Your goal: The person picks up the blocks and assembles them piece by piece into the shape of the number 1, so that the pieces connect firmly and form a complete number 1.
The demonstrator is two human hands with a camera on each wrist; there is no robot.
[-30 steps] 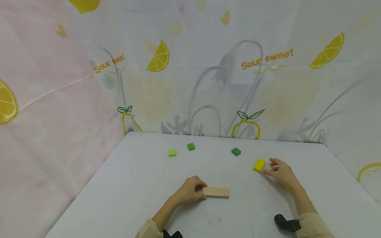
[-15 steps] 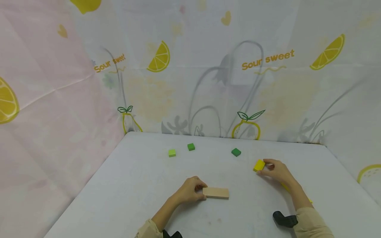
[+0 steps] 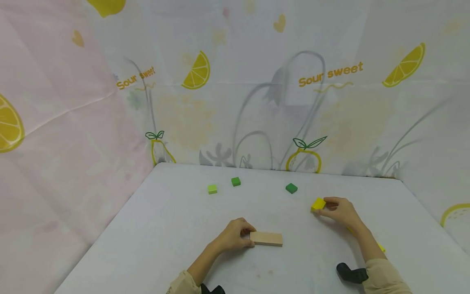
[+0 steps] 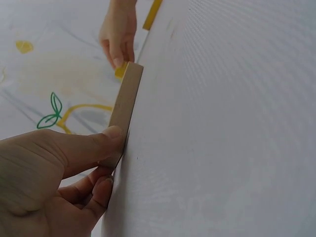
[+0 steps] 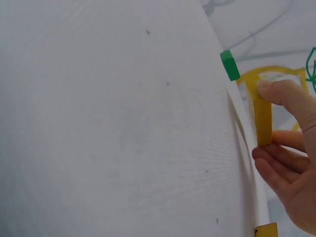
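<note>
Plank (image 3: 266, 238) pinched in the left hand (image 3: 233, 234); the right hand (image 3: 342, 210) grips a yellow block (image 3: 317, 204) near a green block (image 3: 291, 188).

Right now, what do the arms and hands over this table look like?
They're a person's: the left hand and right hand are ungloved. The left sleeve and right sleeve are beige and loose. A bent black device sits by the right sleeve; a black piece by the left one is partly cut off.

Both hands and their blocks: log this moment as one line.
left hand: pinches wooden block at one end | right hand: pinches yellow block | dark green block: on white table, touched by neither hand
</note>
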